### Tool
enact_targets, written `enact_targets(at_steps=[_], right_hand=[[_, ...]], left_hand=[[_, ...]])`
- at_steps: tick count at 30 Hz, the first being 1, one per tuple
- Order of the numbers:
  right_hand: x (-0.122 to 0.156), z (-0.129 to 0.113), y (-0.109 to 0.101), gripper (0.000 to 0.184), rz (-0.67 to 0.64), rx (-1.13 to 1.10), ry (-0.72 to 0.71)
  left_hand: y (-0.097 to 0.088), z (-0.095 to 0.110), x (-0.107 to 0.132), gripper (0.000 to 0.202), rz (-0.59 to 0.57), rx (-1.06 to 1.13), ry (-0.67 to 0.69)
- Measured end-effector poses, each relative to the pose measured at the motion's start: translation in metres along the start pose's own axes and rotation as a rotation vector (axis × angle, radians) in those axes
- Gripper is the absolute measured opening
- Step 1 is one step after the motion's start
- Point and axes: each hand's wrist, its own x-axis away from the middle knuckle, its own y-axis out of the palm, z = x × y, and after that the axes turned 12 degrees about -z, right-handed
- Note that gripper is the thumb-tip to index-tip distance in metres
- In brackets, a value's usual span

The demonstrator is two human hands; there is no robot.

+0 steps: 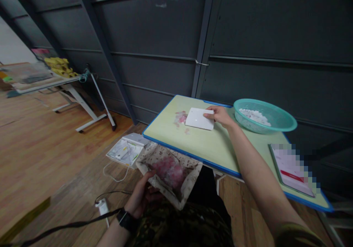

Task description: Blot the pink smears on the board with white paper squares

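Observation:
My left hand grips the near edge of a stained paper bag or box held open below the table's front edge; pink scraps lie inside it. My right hand reaches across the yellow-green table and pinches the right edge of a flat white card lying on the tabletop. Just left of the card sits a small heap of pink and white scraps.
A teal basket with white bits stands at the table's far right. A tablet-like item lies near the right front edge. On the wooden floor lie a white box and cables. Another table stands far left.

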Motion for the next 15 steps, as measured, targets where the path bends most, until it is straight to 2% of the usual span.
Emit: enact_targets(at_steps=[5,12,15], right_hand=[[0.001,0.004,-0.001,0.027,-0.100,-0.005,0.096],[0.006,-0.019,0.026,0.029,-0.361,-0.112,0.097],[0.007,-0.022,0.023,0.030,-0.363,-0.179,0.087]], left_hand=[[-0.001,-0.001,-0.001,0.026,-0.024,0.034,-0.029],[0.003,0.001,0.001,0.021,0.008,0.009,-0.025],[0.005,0.001,0.003,0.023,0.009,-0.002,-0.020]])
